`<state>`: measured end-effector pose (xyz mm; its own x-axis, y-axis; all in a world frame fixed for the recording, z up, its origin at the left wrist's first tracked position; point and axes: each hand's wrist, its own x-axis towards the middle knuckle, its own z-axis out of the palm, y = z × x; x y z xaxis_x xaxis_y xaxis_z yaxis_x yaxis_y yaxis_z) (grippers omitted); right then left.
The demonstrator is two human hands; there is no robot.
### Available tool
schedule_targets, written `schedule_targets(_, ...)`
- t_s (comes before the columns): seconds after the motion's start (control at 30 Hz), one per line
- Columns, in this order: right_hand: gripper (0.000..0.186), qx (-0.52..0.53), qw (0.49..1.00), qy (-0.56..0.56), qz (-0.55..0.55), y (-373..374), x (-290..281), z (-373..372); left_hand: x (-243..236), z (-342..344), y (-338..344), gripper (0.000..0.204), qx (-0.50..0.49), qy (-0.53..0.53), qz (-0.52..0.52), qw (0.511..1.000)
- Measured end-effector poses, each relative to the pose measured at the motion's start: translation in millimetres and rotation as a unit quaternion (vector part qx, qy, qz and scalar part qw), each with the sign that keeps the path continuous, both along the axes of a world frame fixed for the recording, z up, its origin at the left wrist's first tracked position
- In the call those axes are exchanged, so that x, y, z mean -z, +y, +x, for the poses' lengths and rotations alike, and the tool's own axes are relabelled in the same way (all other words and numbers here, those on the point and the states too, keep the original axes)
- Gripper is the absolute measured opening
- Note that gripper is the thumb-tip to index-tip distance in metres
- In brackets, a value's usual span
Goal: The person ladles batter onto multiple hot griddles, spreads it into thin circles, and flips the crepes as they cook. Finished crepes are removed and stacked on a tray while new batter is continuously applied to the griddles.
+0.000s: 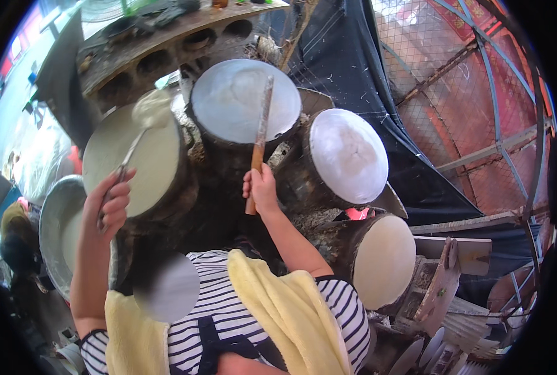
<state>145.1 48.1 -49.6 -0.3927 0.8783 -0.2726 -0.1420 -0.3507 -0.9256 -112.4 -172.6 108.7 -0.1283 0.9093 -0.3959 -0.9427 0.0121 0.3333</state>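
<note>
My left hand (110, 203) is closed round the handle of a ladle (132, 149). Thick, pale batter (152, 109) heaps in its bowl, raised above a round griddle (135, 181) covered with pale greenish batter. In my right hand (261, 186) is a long wooden stick (263, 119), gripped near its lower end. Its far part passes in front of the whitish back griddle (225, 100). A metal basin (48, 247) of pale batter stands beside my left forearm.
To the right are a whitish round griddle (348, 156) and a nearer one coated in cream (385, 262). A ledge with round holes (160, 47) runs along the back. Black sheeting (347, 81) and wire mesh (428, 62) bound the right side. Boards (438, 284) lean at lower right.
</note>
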Motion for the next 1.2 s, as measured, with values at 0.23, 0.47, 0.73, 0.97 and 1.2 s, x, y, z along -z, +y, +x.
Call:
schedule_targets(0.23,0.012,0.006,0.996,-0.090,-0.015,101.7,14.3,88.6,3.4,63.3,240.6,0.030,0.160,0.060,0.002,0.985)
schedule_targets(0.47,0.027,0.002,0.994,-0.106,-0.021,135.2,26.8,91.9,57.1,107.7,362.8,0.027,0.238,0.208,-0.040,0.948)
schedule_targets(0.73,0.030,0.001,0.983,-0.186,0.011,131.7,22.1,78.8,122.4,132.9,379.6,0.021,0.203,0.537,-0.102,0.812)
schedule_targets(0.97,0.034,0.073,0.937,-0.282,0.192,126.5,64.1,73.0,176.9,121.7,366.1,0.032,0.070,0.889,-0.033,0.451)
schedule_targets(1.2,0.033,0.128,0.849,-0.354,0.371,129.7,82.8,47.0,172.4,108.5,352.0,0.039,0.068,0.919,-0.066,0.382)
